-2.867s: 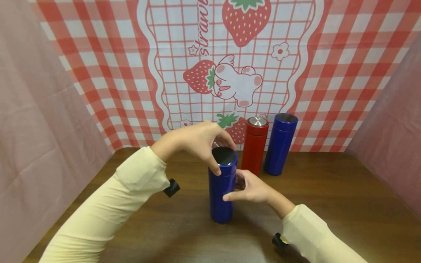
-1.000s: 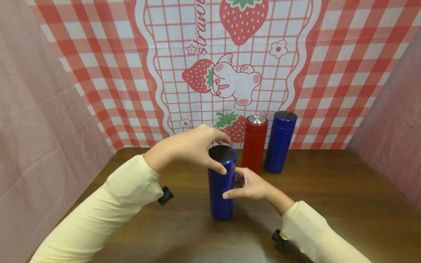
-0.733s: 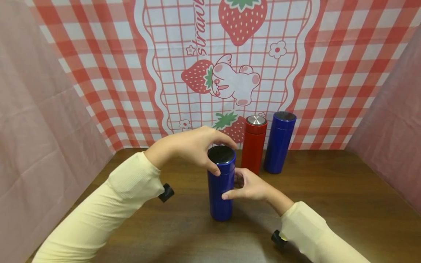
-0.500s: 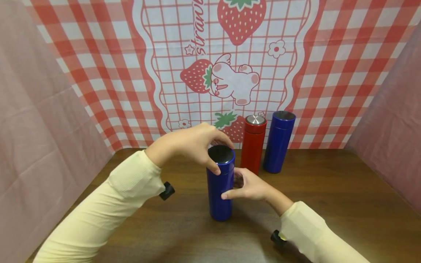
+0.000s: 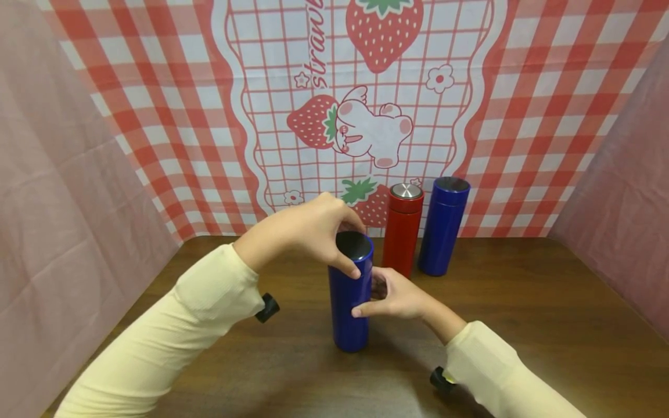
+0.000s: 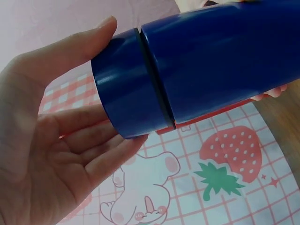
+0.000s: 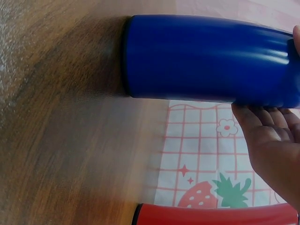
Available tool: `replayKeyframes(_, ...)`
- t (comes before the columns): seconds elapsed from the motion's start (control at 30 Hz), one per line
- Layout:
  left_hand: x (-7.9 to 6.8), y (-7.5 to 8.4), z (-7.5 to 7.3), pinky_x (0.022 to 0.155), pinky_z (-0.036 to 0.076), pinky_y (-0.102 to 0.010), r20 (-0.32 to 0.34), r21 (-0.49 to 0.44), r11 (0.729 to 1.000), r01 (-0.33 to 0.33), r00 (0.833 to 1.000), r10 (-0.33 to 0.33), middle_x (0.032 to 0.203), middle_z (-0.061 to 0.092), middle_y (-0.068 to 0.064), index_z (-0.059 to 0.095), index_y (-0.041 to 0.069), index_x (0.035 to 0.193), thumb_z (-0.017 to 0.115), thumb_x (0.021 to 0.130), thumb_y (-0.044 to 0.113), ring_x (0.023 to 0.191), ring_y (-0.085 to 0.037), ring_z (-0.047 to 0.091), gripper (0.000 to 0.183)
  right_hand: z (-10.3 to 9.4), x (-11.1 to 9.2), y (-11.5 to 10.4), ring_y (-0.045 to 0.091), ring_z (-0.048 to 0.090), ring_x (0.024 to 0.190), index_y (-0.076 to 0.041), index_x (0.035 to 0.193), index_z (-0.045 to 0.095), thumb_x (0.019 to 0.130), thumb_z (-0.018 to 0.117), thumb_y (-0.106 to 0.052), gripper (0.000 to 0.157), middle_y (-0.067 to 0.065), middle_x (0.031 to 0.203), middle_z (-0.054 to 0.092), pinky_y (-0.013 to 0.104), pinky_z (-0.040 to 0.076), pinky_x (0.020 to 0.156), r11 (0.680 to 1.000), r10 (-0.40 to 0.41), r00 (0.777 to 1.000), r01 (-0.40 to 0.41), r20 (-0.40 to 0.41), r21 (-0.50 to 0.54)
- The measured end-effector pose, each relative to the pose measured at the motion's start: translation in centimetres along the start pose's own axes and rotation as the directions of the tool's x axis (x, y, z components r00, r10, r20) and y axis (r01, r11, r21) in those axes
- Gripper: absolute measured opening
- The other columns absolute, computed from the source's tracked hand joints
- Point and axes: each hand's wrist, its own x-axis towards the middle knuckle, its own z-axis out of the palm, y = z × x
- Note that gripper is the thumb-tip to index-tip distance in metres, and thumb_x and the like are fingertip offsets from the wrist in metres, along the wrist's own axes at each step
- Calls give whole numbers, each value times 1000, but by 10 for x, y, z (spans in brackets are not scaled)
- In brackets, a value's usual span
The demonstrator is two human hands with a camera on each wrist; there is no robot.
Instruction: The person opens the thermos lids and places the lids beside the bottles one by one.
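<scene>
A blue thermos flask [image 5: 347, 313] stands upright on the wooden table, in the middle of the head view. My left hand [image 5: 308, 232] comes over its top and grips the blue lid [image 6: 126, 84] between thumb and fingers. A dark seam runs between lid and body in the left wrist view. Lower down, my right hand [image 5: 399, 296] holds the flask's body from the right, thumb on the near side. Its fingers pass behind the flask and are partly hidden in the head view; in the right wrist view, fingers [image 7: 262, 119] touch the blue wall.
Behind the right hand stands a red thermos [image 5: 401, 238] with a silver-topped lid. A second blue thermos [image 5: 444, 232] is just right of it. A red-and-white checked cloth [image 5: 549, 116] with strawberry prints hangs behind the table [image 5: 522, 302], pink cloth [image 5: 68, 220] at the sides.
My left hand has loosened, regripped and turned about the lid several times; its thumb now lies further right than half a second ago. The right hand and the flask's body stay in place.
</scene>
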Motion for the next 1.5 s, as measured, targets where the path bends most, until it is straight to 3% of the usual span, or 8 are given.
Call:
replayKeyframes(0.27,0,4,4,63,54,-17,-52,34,998,46,998,-44,92,74,-2,72,6,103,85,66,46,75,-7,65,57,-1,-1,1,25,64,114,1,131,51,79,78,-22,63,19,123,65,35,52,99,1000,19,1000,-19,-9,-6)
replayKeyframes(0.6,-1,5,10,49,46,-16,-118,79,995,60,992,-50,69,65,0,69,6,84,82,67,53,58,-7,55,51,1,-1,1,2,64,105,3,131,50,79,78,-20,63,22,122,65,26,53,95,1000,-9,1000,9,4,23)
replayKeyframes(0.77,-4,2,10,69,55,-21,-83,40,999,19,996,-15,100,71,-6,65,4,111,79,73,48,85,-12,66,60,0,-1,2,2,64,104,4,130,50,79,79,-20,63,22,122,65,26,53,95,1000,-6,1000,6,-5,20)
replayKeyframes(0.93,-6,-6,3,95,52,-29,26,-108,991,-83,996,86,129,62,-6,55,7,130,76,79,26,116,-16,58,58,-1,1,4,6,65,104,3,129,52,79,78,-20,61,20,120,66,23,53,93,1000,3,1000,-3,-1,5)
replayKeyframes(1.07,-4,-12,0,100,49,-31,82,-186,975,-124,987,141,129,62,-3,57,9,129,74,79,17,117,-14,58,53,-1,1,4,8,65,103,3,128,52,80,78,-21,60,20,119,67,23,53,92,1000,-7,1000,7,4,5)
replayKeyframes(1.2,-1,-16,-2,101,49,-32,98,-219,969,-118,985,142,125,65,-1,61,10,125,75,78,17,115,-12,61,51,-1,1,3,9,66,103,3,128,52,80,78,-22,60,20,118,67,27,53,93,1000,-9,1000,9,13,17)
replayKeyframes(1.33,1,-16,-3,102,49,-33,93,-200,974,-108,987,129,122,67,1,64,11,123,78,77,22,113,-11,62,50,-1,2,2,9,65,105,3,128,52,81,77,-21,59,20,119,67,32,53,96,1000,-14,1000,13,19,19)
replayKeyframes(1.5,2,-14,-3,99,51,-30,87,-162,983,-81,992,96,118,69,3,66,14,121,80,77,29,110,-9,64,49,-1,1,3,10,65,106,4,128,52,81,77,-22,60,20,120,66,27,52,95,1000,-11,1000,11,18,15)
